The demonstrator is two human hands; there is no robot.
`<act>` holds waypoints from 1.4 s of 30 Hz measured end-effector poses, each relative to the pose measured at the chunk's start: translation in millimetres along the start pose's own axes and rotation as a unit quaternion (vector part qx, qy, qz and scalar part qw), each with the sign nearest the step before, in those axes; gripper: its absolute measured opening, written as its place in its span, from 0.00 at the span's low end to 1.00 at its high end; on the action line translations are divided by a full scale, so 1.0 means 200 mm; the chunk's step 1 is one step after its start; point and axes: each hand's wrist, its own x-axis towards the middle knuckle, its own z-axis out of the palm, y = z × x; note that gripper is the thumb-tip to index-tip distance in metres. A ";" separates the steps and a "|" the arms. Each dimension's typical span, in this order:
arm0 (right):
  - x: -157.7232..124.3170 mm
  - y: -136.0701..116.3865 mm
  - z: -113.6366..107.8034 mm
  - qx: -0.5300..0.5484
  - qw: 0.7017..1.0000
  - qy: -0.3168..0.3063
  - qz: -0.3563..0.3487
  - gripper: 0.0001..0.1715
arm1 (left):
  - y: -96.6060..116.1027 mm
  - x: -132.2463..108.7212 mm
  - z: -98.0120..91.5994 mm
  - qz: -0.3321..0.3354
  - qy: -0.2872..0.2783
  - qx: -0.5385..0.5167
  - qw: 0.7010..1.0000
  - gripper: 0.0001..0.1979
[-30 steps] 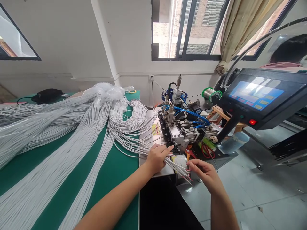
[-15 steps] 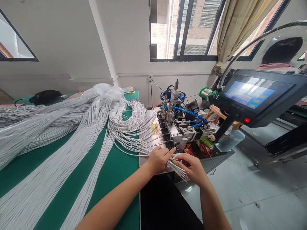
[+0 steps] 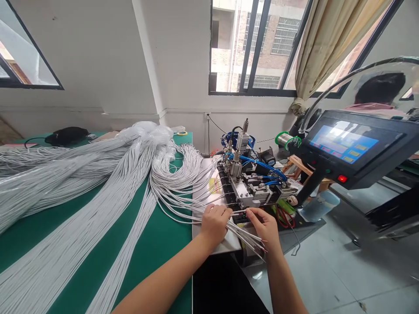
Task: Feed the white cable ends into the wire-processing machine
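My left hand is closed around a bundle of white cables, whose ends with small reddish tips fan out to the right below my right hand. Thumb and fingers of my right hand pinch the end of one cable at the front edge of the metal machine. That cable runs between both hands. Behind my left hand, the cables lead back to a looped coil on the green table.
Long bundles of white cable cover much of the green table. A control screen stands at the right, near a green-rimmed spool and a clear container. Behind the screen, a person is partly visible.
My right hand has moved off the fanned cable ends to the machine's front edge with one cable. My left index finger, stretched out before, is now curled in. The view has tilted slightly up.
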 end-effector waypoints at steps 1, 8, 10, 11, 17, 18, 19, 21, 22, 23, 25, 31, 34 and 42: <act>0.01 0.00 0.00 0.000 1.000 -0.003 0.005 0.21 | 0.00 0.00 -0.01 0.008 0.004 -0.002 1.000 0.11; -0.01 -0.06 -0.04 0.019 0.997 -0.081 -0.002 0.19 | 0.01 -0.02 -0.05 0.120 0.031 -0.050 0.991 0.13; -0.03 -0.08 -0.06 0.024 0.995 -0.099 0.004 0.19 | 0.02 -0.04 -0.06 0.141 0.033 -0.043 0.989 0.13; -0.05 -0.09 -0.06 0.018 0.994 -0.104 0.004 0.20 | 0.02 -0.04 -0.06 0.151 0.029 -0.037 0.987 0.13; -0.07 -0.10 -0.08 -0.017 0.995 -0.098 -0.008 0.21 | 0.02 -0.03 -0.02 0.142 -0.014 -0.001 0.990 0.11; -0.06 -0.10 -0.08 -0.022 0.995 -0.099 -0.013 0.21 | 0.02 -0.02 -0.01 0.126 -0.021 0.003 0.992 0.11; -0.06 -0.10 -0.08 -0.027 0.994 -0.103 -0.019 0.20 | 0.02 -0.01 0.00 0.110 -0.029 0.004 0.993 0.11; -0.04 -0.10 -0.08 -0.035 0.991 -0.126 -0.030 0.18 | 0.02 0.00 0.01 0.083 -0.050 -0.003 0.995 0.14; -0.03 -0.10 -0.08 -0.038 0.989 -0.141 -0.034 0.18 | 0.02 0.00 0.01 0.073 -0.060 -0.009 0.995 0.16; -0.03 -0.09 -0.08 -0.037 0.987 -0.153 -0.034 0.17 | 0.02 0.00 0.02 0.064 -0.070 -0.014 0.995 0.17; 0.00 -0.07 -0.08 -0.035 0.985 -0.166 -0.025 0.16 | 0.01 0.00 0.02 0.059 -0.085 -0.022 0.994 0.21; 0.06 0.01 -0.10 -0.120 0.987 -0.105 -0.027 0.12 | 0.01 -0.01 0.03 0.058 -0.093 -0.037 0.993 0.26; 0.07 0.03 -0.10 -0.173 0.978 -0.100 -0.051 0.11 | 0.02 0.00 0.02 0.051 -0.091 -0.032 0.994 0.25; 0.08 0.10 -0.10 -0.191 0.976 -0.090 -0.058 0.17 | 0.03 0.01 0.02 0.034 -0.133 -0.031 0.990 0.25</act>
